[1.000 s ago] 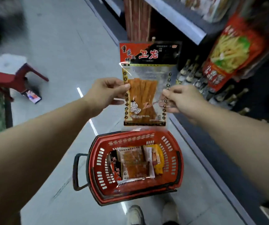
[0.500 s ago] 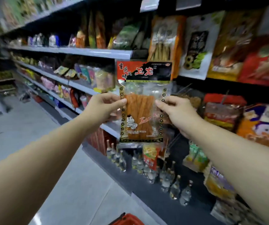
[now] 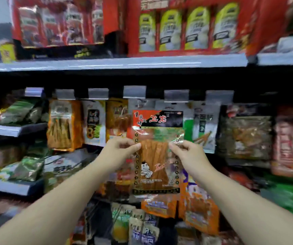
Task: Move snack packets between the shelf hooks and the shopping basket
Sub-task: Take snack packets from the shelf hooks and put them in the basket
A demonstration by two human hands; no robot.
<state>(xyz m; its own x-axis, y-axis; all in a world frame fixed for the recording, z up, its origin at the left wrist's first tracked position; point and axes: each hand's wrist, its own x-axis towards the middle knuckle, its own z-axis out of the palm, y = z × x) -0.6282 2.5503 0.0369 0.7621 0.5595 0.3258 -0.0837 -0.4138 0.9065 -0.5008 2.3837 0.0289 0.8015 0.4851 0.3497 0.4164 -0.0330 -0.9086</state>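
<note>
A clear snack packet (image 3: 157, 152) with a red and black header and orange strips inside hangs upright between my hands. My left hand (image 3: 118, 152) pinches its left edge and my right hand (image 3: 188, 154) pinches its right edge. The packet is held in front of a row of hanging packets under grey price tags (image 3: 134, 91) on the shelf hooks. The hooks themselves are hidden behind the tags and packets. The shopping basket is out of view.
More snack packets hang left (image 3: 64, 124) and right (image 3: 204, 124) of the held one. A grey shelf (image 3: 124, 63) above carries red boxes. Green bags (image 3: 20, 112) lie on the left shelves, and further packets (image 3: 142, 227) hang below.
My view has swung up from the basket on the floor to the shelf front. Both hands have carried the packet up to the row of hanging packets, keeping the same pinch.
</note>
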